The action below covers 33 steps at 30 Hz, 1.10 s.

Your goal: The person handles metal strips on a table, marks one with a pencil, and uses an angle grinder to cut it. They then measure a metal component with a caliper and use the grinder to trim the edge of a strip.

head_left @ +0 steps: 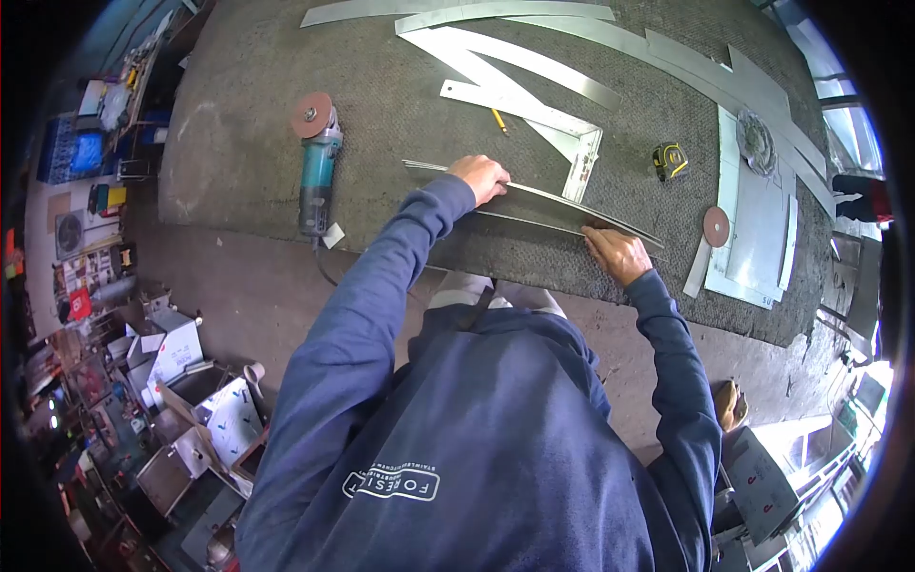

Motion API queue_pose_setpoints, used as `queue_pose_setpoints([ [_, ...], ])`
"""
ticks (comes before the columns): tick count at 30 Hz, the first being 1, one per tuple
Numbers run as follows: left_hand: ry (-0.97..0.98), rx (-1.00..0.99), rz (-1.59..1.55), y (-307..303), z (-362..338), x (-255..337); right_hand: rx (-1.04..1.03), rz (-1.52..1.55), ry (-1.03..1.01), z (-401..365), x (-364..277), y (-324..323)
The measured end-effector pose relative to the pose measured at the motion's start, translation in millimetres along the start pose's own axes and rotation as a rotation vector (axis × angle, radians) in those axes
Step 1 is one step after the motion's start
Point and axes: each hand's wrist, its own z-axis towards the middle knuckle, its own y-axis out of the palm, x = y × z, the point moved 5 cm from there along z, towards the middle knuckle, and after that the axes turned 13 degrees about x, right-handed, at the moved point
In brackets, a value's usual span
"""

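Both hands are at the near edge of the worktable, closed on a long metal strip [572, 203] seen nearly edge-on. My left hand [481, 179] grips it left of its middle, with the fingers wrapped over the top edge. Toward the other end, my right hand [618, 253] pinches the near side between thumb and fingers. A second thin edge runs alongside the strip. Just beyond the hands lies an L-shaped metal piece [583, 157], and a yellow pencil [500, 121] rests near it.
An angle grinder [318, 172] with a brown disc lies left on the worktable [229, 124]. To the right are a tape measure [670, 160], a loose disc [716, 227] and a metal sheet [758, 243]. Several flat strips [534, 71] spread across the far side.
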Motion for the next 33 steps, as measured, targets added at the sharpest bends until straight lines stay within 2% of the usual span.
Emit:
queue_pose_setpoints([
  [2, -0.025, -0.021, 0.005, -2, -4, 5, 0.078, 0.02, -0.014, 2, -3, -7],
  [4, -0.004, 0.039, -0.034, -7, -12, 16, 0.16, 0.042, -0.034, 18, -19, -23],
  [6, 0.118, 0.191, 0.238, 1, -33, 29, 0.288, -0.217, 0.001, 36, -41, -47],
  [7, 0.126, 0.178, 0.251, 3, -38, 30, 0.277, -0.26, 0.089, 37, -39, -42],
  [8, 0.135, 0.162, 0.262, 7, -43, 31, 0.283, -0.261, 0.09, 32, -34, -36],
  [9, 0.207, 0.325, 0.269, 12, -48, 27, 0.195, -0.21, 0.14, 22, -22, -24],
  [10, 0.211, 0.326, 0.271, 10, -50, 26, 0.105, -0.159, 0.189, 14, -11, -14],
  [12, 0.205, 0.35, 0.11, 5, -56, 27, 0.115, -0.102, 0.191, 10, -6, -12],
  [13, 0.237, 0.446, 0.103, -4, -62, 34, 0.137, -0.058, 0.216, 13, -9, -14],
  [15, 0.216, 0.388, 0.113, -1, -69, 32, 0.15, -0.014, 0.242, 18, -19, -18],
  [18, 0.134, 0.31, 0.143, 13, -76, 28, 0.052, -0.006, 0.256, 23, -29, -14],
  [21, 0.225, 0.395, 0.212, 28, -78, 27, -0.084, -0.207, 0.257, 2, -17, 15],
  [22, 0.224, 0.444, 0.234, 30, -81, 22, -0.071, -0.197, 0.22, 21, -18, 15],
  [24, 0.181, 0.392, 0.214, 33, -88, 22, -0.003, 0.103, 0.379, 41, -21, -4],
  [25, 0.195, 0.39, 0.213, 30, -90, 24, 0.0, 0.104, 0.369, 57, -19, -3],
  [28, 0.208, 0.393, 0.2, 29, -95, 25, 0.159, -0.167, 0.223, 125, 0, 2],
  [32, 0.179, 0.323, 0.157, 24, -93, 22, 0.156, -0.271, 0.124, 177, 34, 50],
  [33, 0.187, 0.297, 0.097, 24, -91, 19, 0.047, -0.202, 0.146, 183, 44, 62],
])
